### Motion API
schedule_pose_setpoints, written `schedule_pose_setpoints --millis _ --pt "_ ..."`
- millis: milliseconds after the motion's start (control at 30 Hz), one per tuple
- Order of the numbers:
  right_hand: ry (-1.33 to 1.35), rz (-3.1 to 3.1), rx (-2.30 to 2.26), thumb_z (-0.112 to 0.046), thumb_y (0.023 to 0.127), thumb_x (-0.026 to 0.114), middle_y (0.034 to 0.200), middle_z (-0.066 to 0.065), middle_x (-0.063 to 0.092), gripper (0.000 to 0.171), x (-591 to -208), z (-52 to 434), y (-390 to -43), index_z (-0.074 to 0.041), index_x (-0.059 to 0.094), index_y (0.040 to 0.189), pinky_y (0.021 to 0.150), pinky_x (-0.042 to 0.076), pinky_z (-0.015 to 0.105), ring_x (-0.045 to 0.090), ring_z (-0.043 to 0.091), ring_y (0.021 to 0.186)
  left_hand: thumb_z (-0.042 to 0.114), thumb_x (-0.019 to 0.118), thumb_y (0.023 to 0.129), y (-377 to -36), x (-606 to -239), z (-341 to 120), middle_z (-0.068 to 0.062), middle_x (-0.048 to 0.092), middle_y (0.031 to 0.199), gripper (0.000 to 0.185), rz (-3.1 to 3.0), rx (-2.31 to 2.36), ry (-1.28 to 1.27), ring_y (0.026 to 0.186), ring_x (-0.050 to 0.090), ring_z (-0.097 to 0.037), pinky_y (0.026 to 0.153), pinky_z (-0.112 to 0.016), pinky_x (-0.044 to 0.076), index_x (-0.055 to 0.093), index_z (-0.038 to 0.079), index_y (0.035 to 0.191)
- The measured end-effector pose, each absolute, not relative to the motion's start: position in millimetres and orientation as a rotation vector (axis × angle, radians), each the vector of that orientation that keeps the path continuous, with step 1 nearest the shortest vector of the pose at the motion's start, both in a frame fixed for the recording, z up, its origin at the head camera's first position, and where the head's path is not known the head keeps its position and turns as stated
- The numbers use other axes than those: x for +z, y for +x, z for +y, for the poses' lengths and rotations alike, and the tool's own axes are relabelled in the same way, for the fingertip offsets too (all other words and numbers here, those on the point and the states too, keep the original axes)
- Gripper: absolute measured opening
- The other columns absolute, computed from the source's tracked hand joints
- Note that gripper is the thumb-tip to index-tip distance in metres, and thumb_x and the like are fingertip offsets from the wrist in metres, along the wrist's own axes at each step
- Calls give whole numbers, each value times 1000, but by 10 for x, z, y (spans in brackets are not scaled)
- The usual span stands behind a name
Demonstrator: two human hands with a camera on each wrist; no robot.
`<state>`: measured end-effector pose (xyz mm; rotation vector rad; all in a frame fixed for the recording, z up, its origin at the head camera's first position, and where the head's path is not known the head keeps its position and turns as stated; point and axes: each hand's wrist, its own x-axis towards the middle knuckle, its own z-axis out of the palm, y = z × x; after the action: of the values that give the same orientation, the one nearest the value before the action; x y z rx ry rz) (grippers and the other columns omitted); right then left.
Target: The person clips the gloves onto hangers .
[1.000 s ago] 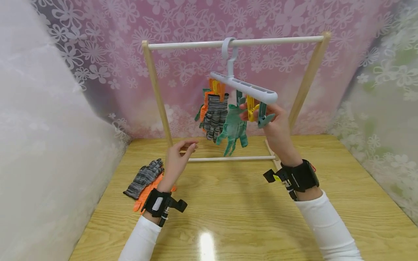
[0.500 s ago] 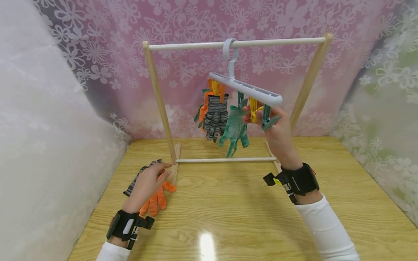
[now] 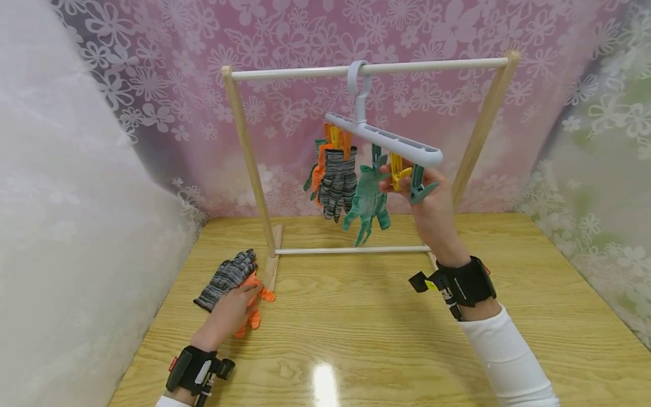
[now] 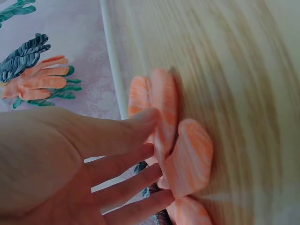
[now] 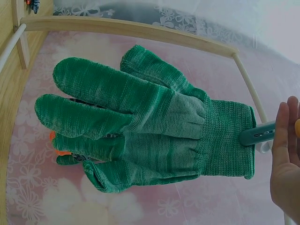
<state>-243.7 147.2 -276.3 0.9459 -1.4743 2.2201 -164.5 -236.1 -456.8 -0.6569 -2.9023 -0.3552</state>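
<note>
My left hand (image 3: 243, 295) reaches down to the table at the left and lies with straight fingers on an orange glove (image 3: 252, 316). In the left wrist view that hand (image 4: 140, 154) touches the orange glove (image 4: 185, 157) with thumb and fingertips. A grey striped glove (image 3: 226, 276) lies beside it. My right hand (image 3: 403, 178) is raised and pinches a yellow clip (image 3: 398, 169) under the white peg hanger (image 3: 381, 137). A green glove (image 3: 367, 200) hangs beside it. The right wrist view shows the green glove (image 5: 140, 126) held in a teal clip (image 5: 258, 133), and the hand's edge (image 5: 286, 159).
The hanger hooks over the top bar of a wooden rack (image 3: 249, 158) standing on the wooden table (image 3: 356, 328). A grey striped glove (image 3: 335, 181) and an orange glove (image 3: 317, 169) also hang from clips. Floral curtains close in the back and both sides.
My left hand has dropped from near the rack's lower bar to the gloves on the table and now touches the orange one. The right hand has stayed at the yellow clip.
</note>
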Motion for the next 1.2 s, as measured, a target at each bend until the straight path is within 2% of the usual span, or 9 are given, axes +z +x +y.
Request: schedule_pose_setpoints --millis 33,167,267,400,567,733,867,967,1200 --pt "947 -1465 2224 -34 86 80 106 15 71 56 -2765 1469 -2437 0 66 129 83 60 36 71 22 84 2 80 85 -1647 -4572 -2357 -21 69 119 47 -2895 -343 -655 63 60 -20 52 -26 43 66 -2 130" --pt "945 -1458 2215 -39 84 78 105 13 71 62 -2766 1458 -2434 0 66 130 82 60 35 71 21 84 7 82 84 -1659 -4534 -2332 -16 72 102 49 -2954 -400 -563 64 61 -21 52 -31 45 66 -2 130" --pt "940 -1469 2209 -40 85 76 105 13 71 63 -2760 1447 -2427 0 64 132 82 60 35 71 21 85 11 81 86 -1647 -4487 -2311 -13 72 97 42 -2994 -416 -519 68 64 -22 56 -33 49 69 -1 124" --pt "932 -1484 2203 -33 91 73 105 12 71 56 -2756 1431 -2415 0 62 135 83 60 36 71 22 86 12 80 87 -1605 -4452 -2294 -16 71 109 30 -2997 -375 -546 85 69 -29 67 -40 57 73 1 113" --pt "921 -1493 2206 -33 93 72 104 13 72 55 -2749 1407 -2399 2 62 135 84 60 37 71 23 91 15 79 88 -1479 -4439 -2299 -18 70 119 30 -3032 -439 -491 96 69 -34 74 -44 58 74 2 114" --pt "912 -1525 2193 -38 91 72 105 12 72 60 -2751 1391 -2387 1 62 135 85 60 37 72 21 88 16 80 87 -1343 -4428 -2288 -12 71 114 28 -3044 -504 -492 93 69 -29 74 -42 58 76 5 112" --pt "920 -1530 2185 -28 98 67 106 12 71 50 -2765 1386 -2384 2 60 137 85 60 37 72 21 86 16 81 86 -1252 -4450 -2265 -7 71 107 22 -3015 -483 -566 88 68 -24 70 -36 57 77 7 105" --pt "924 -1520 2195 -20 101 64 106 12 71 43 -2771 1378 -2377 3 59 137 85 60 37 72 21 86 18 81 86 -1190 -4440 -2221 -6 70 108 22 -3039 -524 -551 91 68 -25 73 -38 58 78 8 105" --pt "921 -1521 2202 -16 102 62 105 13 71 40 -2776 1355 -2369 2 59 137 85 60 38 72 21 86 21 79 88 -1060 -4457 -2170 -8 71 110 25 -3037 -562 -620 95 69 -28 77 -42 58 78 6 109"
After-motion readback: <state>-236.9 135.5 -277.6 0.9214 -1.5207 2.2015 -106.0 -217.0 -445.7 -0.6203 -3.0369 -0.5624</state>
